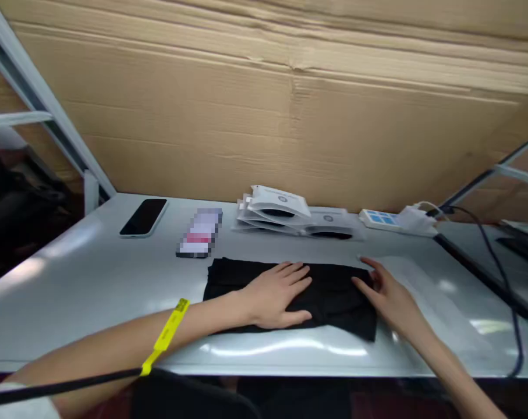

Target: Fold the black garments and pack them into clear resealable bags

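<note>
Lying at the far left of the white counter (71,291), a dark phone (144,217), face up; just right of it a small blurred packet (199,233). Circling the left forearm, a yellow wristband (170,331). Pressing flat on the folded black cloth (329,294), the left hand (275,294), fingers spread and palm down near the cloth's middle. Resting at the cloth's right edge, the right hand (388,297), fingers loosely open and held together, fingertips touching the fabric, gripping nothing.

Judging from this, smoothing or flattening the fold: keeping the left palm anchoring the middle so nothing is sliding, sweeping the right fingers outward along the edge, pushing wrinkles off toward the side rather than bunching them.

Sitting near the counter's front middle, the cloth is running its long axis left to right, roughly parallel to the front edge, right corner dipping slightly toward the viewer.

Stacking behind it, white pouches (290,215); farther right, a power strip (394,221) with a plugged adapter and a dark cable (503,285) trailing off the right side.
</note>
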### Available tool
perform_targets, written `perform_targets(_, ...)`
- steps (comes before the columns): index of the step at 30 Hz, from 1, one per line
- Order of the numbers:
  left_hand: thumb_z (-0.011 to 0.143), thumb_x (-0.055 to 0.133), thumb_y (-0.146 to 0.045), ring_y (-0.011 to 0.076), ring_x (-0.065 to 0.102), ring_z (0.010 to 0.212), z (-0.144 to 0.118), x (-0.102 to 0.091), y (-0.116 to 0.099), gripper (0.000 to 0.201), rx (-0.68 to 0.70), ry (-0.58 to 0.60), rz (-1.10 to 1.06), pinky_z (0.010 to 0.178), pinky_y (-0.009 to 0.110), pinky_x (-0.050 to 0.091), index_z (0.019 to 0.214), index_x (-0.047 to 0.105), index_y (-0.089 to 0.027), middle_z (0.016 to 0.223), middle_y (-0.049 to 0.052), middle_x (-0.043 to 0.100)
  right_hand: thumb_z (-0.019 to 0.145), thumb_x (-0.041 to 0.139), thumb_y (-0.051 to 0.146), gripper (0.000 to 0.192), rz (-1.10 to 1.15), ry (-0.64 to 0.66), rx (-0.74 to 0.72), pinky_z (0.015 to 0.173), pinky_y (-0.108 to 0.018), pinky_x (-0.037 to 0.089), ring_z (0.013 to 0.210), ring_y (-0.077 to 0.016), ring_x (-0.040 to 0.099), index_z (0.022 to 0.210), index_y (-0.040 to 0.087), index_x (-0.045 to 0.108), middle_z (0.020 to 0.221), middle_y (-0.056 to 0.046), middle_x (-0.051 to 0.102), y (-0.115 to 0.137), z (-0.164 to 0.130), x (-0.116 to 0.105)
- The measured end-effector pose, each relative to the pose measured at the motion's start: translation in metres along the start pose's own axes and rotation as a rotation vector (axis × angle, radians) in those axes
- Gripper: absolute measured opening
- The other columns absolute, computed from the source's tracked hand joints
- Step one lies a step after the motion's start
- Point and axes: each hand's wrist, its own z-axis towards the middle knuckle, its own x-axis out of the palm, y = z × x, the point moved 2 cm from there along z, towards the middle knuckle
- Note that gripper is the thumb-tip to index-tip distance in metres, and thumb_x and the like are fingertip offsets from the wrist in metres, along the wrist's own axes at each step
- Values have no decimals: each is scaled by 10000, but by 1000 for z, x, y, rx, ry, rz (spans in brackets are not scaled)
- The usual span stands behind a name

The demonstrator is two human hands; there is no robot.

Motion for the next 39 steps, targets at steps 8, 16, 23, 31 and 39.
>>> perform_targets(8,926,492,-348,239,651,1100,-2,0,-3,305,128,-348,38,973,358,516,979,711,-143,1110,115,735,802,530,370,432,171,-84,-189,569,-286,448,584,-169,536,1198,211,598,697,3,562,80,0,-9)
perform_targets(16,901,437,-165,138,460,554,-43,-46,-10,284,56,-868,-7,525,283,390,626,494,-206,575,14,543,860,513,179,503,307,353,-344,743,-321,519,760,-182,670,1362,206,506,929,-37,721,163,-17,42)
perform_targets(23,878,526,-169,177,617,779,-81,-47,-9,132,34,-523,104,698,304,509,897,656,-175,845,61,696,941,494,334,327,551,293,-296,883,-363,533,976,-207,697,1232,256,623,1054,-39,747,143,-21,22)
perform_targets(31,914,555,-371,328,437,1358,-68,-22,-3,558,-123,-113,189,1080,504,440,1417,452,-154,1483,150,467,918,560,308,326,140,114,-595,1036,-492,452,1230,-264,546,1231,276,643,1312,-78,621,103,-33,30)
perform_targets(39,921,542,-416,294,285,1458,-71,-15,3,663,-151,-68,158,1164,463,349,1495,332,-160,1574,149,308,996,372,204,414,-163,172,-744,1131,-556,328,1413,-285,356,1368,235,551,1479,-79,493,100,-17,58)
